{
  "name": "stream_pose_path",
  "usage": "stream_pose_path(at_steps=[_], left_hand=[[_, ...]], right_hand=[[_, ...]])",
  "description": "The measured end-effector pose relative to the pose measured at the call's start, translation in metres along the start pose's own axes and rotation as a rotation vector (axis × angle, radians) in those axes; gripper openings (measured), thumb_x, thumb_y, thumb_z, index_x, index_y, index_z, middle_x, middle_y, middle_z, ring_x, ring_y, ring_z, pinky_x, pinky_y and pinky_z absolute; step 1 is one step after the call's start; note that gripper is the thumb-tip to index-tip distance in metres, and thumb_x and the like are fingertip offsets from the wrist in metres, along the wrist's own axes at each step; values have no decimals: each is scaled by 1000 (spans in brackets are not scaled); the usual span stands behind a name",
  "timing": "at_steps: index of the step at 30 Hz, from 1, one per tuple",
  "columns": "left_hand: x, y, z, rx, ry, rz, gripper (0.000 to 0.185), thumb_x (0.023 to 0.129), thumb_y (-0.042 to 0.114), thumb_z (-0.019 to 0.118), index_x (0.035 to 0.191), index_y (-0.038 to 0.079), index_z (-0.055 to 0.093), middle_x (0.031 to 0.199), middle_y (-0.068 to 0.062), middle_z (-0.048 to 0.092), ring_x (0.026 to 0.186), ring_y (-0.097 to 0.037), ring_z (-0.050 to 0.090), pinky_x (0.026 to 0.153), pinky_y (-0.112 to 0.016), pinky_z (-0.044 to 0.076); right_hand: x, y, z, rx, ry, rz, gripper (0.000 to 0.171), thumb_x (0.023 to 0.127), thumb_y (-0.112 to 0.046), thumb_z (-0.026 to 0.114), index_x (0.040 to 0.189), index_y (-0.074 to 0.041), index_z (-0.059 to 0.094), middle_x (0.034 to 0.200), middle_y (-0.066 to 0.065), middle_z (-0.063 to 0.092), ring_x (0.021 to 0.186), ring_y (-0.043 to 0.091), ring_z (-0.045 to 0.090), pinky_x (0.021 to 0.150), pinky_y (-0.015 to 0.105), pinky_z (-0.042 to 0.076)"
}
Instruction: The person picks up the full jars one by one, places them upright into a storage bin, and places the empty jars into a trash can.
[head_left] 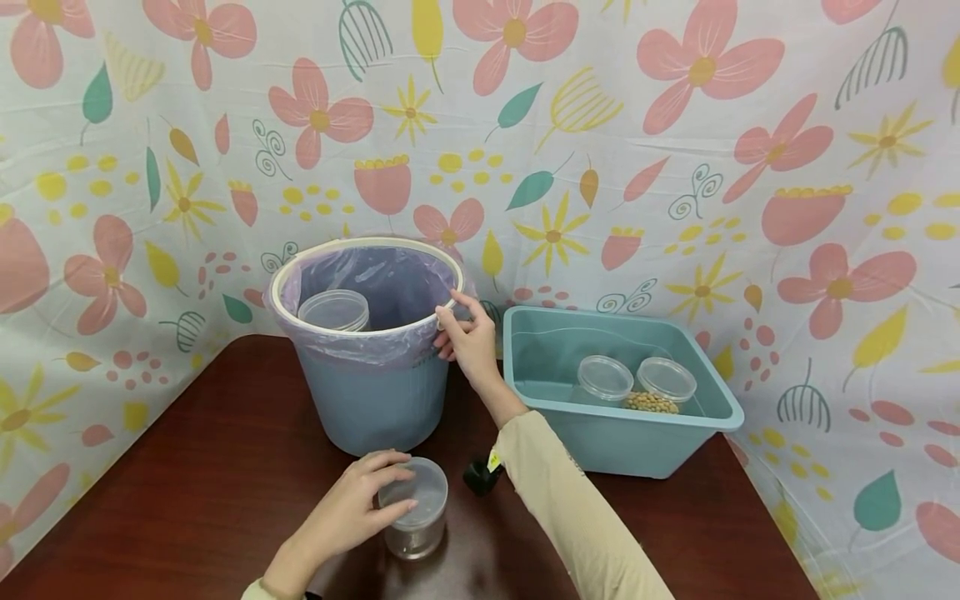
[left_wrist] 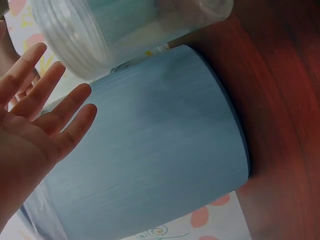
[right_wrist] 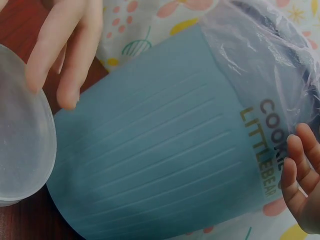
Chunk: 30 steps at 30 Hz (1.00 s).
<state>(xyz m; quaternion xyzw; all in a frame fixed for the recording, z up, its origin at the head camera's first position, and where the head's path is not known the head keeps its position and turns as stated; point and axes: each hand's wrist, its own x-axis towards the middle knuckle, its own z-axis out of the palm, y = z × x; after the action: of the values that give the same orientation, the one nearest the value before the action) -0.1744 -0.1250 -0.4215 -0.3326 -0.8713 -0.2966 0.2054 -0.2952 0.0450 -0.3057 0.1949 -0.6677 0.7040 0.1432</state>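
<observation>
My left hand [head_left: 352,508] is curled over the lid of a clear jar [head_left: 415,510] that's standing on the table [head_left: 187,492] right in front of the bin [head_left: 371,350]. My right hand [head_left: 468,337] is up at the bin's rim, fingers pinching the edge where the purple liner [head_left: 375,346] folds over. There's another jar [head_left: 334,311] inside the bin, and two more [head_left: 633,385] sitting in the tub [head_left: 622,417] just to the right.

Bare tabletop [head_left: 225,467] lower left gives free passage. Centre blocked by bin [head_left: 371,392]; basin [head_left: 622,417] blocks right, narrow gap between them taken by right hand [head_left: 468,342].
</observation>
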Motion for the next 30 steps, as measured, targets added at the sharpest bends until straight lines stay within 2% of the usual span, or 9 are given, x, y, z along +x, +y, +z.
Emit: stream_pose_path(at_steps=[6, 10, 16, 20, 22, 26, 28, 30], left_hand=[[-1, -2, 4, 7, -129, -82, 36, 77, 39, 68, 100, 11, 67, 118, -9, 54, 110, -28, 48, 83, -49, 38], [-2, -3, 6, -3, -173, -112, 43, 77, 46, 64, 103, 12, 66, 122, -11, 51, 108, -29, 49, 82, -49, 39], [-2, -4, 9, -40, -188, -145, 44, 76, 47, 65, 106, 15, 64, 126, -14, 46, 105, -33, 51, 80, -49, 41], [-2, -4, 11, -72, -201, -164, 50, 71, 44, 72, 109, 14, 62, 128, -14, 43, 108, -33, 49, 80, -49, 41], [-3, -4, 13, -76, -192, -162, 54, 66, 42, 76, 110, 14, 61, 128, -13, 43, 109, -32, 48, 80, -46, 42], [-3, -3, 15, -59, -155, -155, 57, 62, 39, 79, 110, 12, 62, 125, -10, 45, 108, -28, 48, 80, -41, 44], [-3, -3, 16, -51, -140, -157, 56, 63, 40, 79, 109, 12, 63, 124, -9, 46, 109, -27, 48, 80, -41, 44], [-3, -3, 17, -61, -134, -169, 56, 65, 43, 77, 109, 12, 64, 125, -9, 46, 110, -28, 47, 80, -42, 44]], right_hand=[[0, 1, 0, 0, -1, -4, 40, 89, -9, 56, 126, 2, 47, 58, 27, 56, 42, 34, 51, 41, 33, 44], [0, 0, 0, 7, -3, -7, 40, 89, -9, 55, 126, 2, 46, 57, 26, 56, 42, 31, 51, 41, 33, 44], [-1, -2, 0, 22, -2, -15, 40, 89, -7, 55, 126, 3, 46, 58, 27, 55, 43, 35, 50, 40, 28, 42], [-1, -2, 0, 15, -2, -13, 40, 89, -7, 55, 126, 2, 46, 58, 27, 55, 43, 36, 50, 40, 29, 43], [-1, -2, 0, 10, -2, -12, 40, 89, -8, 55, 126, 2, 46, 58, 27, 56, 44, 38, 51, 41, 33, 44], [-2, -2, 1, 3, 0, -14, 39, 89, -8, 55, 126, 2, 47, 58, 27, 56, 45, 40, 51, 46, 50, 44], [-2, -1, 1, -1, 0, -16, 39, 89, -8, 55, 126, 2, 47, 59, 28, 55, 45, 41, 50, 47, 54, 43], [-1, -1, 1, -4, 0, -13, 39, 89, -8, 55, 126, 2, 47, 59, 27, 56, 44, 38, 51, 47, 52, 43]])
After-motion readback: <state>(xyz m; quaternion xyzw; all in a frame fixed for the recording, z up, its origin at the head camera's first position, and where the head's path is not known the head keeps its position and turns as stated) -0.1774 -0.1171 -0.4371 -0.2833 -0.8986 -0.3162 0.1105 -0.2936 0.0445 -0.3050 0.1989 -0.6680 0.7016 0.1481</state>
